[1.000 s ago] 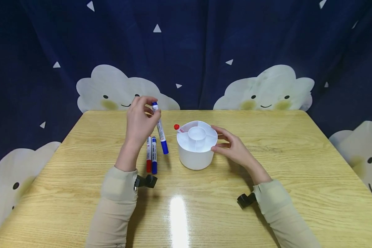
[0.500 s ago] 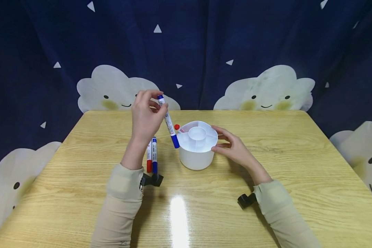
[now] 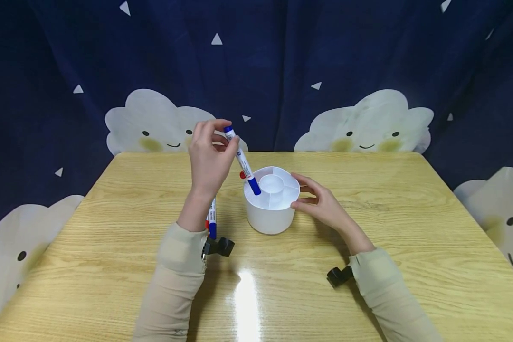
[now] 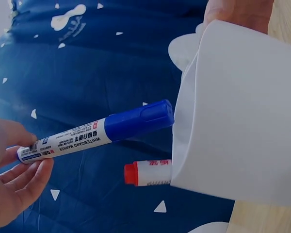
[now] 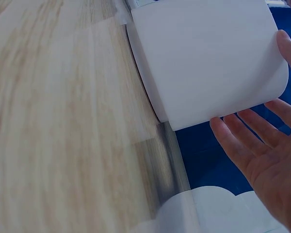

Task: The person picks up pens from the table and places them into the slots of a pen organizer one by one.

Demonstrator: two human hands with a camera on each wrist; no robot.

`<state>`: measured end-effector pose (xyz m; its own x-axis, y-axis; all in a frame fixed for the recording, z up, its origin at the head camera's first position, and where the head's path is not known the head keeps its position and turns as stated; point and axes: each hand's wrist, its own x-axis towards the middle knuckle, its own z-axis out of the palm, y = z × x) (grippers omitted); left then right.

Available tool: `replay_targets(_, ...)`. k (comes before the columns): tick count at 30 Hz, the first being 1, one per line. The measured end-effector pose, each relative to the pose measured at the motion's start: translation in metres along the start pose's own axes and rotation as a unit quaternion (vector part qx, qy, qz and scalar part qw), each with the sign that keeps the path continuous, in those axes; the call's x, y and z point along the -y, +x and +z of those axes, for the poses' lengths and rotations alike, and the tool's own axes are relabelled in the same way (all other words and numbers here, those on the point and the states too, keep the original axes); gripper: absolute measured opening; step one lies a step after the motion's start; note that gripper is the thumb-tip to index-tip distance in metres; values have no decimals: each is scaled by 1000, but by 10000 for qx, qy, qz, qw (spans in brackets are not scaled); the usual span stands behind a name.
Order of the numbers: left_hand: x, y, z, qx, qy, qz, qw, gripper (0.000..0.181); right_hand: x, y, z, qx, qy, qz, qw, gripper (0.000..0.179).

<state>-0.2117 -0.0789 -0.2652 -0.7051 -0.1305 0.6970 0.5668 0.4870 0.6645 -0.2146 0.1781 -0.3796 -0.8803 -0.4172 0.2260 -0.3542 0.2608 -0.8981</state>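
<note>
My left hand (image 3: 209, 159) pinches a blue-capped whiteboard marker (image 3: 244, 164) near its upper end. The marker tilts, its blue cap pointing down over the left compartment of a round white desk organizer (image 3: 270, 221). In the left wrist view that cap (image 4: 140, 120) is at the organizer's mouth; whether it touches the rim I cannot tell. A red-tipped marker (image 4: 153, 173) stands in the organizer, its end sticking out past the rim. On the organizer's right side, my right hand (image 3: 325, 204) holds the wall between thumb and fingers.
Left of the organizer, another blue marker (image 3: 213, 221) lies on the wooden table (image 3: 410, 228), beside a red marker (image 3: 207, 224) mostly hidden by my left wrist. A dark blue curtain (image 3: 265, 57) with clouds hangs behind the table's far edge.
My left hand has carried the blue marker rightward and slightly up, from beside the organizer to over its left compartment. My right hand and the organizer have stayed in place.
</note>
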Motion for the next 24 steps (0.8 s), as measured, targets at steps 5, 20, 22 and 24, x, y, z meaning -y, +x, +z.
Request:
replay_targets(5,-1,0,4,-181,-116,65,9997,26,0,0,0,7,-2,2,10000,67)
replay_targets(20,4,-13,17,33,-266,130,9996,24,2,0,0,17,68,-45,10000,68)
replay_targets(22,6,-16,18,98,-272,79,9996,24,2,0,1,2,75,-42,10000,68)
replay_targets(24,7,-18,18,161,-282,23,9995,23,1,0,0,1,68,-50,10000,67)
